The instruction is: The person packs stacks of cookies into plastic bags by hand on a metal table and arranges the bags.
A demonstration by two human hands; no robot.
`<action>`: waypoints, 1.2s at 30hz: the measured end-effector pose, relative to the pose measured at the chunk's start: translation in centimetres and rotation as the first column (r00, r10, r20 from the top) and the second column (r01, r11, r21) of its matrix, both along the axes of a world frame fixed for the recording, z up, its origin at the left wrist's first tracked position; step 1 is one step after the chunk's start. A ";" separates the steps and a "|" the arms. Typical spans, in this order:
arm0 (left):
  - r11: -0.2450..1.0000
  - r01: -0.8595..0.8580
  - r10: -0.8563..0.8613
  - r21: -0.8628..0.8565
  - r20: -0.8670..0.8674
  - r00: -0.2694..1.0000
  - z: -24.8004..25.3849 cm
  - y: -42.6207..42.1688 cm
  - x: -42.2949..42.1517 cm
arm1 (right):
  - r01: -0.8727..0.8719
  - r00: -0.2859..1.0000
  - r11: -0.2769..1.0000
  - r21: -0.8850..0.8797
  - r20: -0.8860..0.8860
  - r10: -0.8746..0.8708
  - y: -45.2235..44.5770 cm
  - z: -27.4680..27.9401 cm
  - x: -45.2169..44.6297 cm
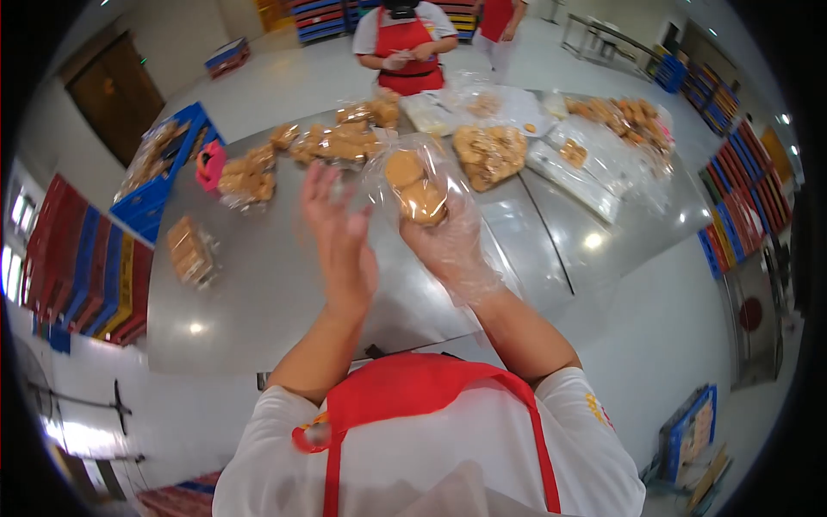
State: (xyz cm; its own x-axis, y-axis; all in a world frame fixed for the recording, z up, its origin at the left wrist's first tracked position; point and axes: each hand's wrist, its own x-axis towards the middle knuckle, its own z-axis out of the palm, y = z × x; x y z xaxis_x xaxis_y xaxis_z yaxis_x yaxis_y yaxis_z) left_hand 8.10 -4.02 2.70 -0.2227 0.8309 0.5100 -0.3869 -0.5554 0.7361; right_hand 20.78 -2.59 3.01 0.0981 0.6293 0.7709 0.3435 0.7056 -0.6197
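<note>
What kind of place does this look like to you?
Probably a food packing room, perhaps in a bakery: the gloved right hand holds a clear bag of round baked goods, more bagged goods lie on the metal table, and colored plastic crates stand stacked nearby.

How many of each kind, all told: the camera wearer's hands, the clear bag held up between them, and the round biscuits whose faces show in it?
Left hand and right hand: 2
Clear bag: 1
Round biscuits showing: 2
Total: 5
</note>
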 end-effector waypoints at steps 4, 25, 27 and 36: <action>0.921 0.386 -0.357 -0.058 0.275 0.893 0.1 0.8 -1.8 | -0.170 0.973 0.951 0.259 0.198 0.120 -0.4 0.5 -2.4; 0.838 0.545 -0.503 0.026 0.424 0.753 -4.6 2.3 -6.6 | -0.236 0.847 0.923 0.304 0.529 0.042 1.0 -1.3 -6.7; 0.872 0.485 -0.403 -0.059 0.474 0.782 -6.4 2.4 -6.2 | -0.206 0.846 0.926 0.315 0.533 0.007 2.4 -2.8 -7.9; 0.434 0.844 -0.362 -0.314 0.798 0.482 -21.4 -2.5 -9.0 | -0.182 0.504 0.962 0.204 0.860 -0.087 6.8 -14.8 -11.4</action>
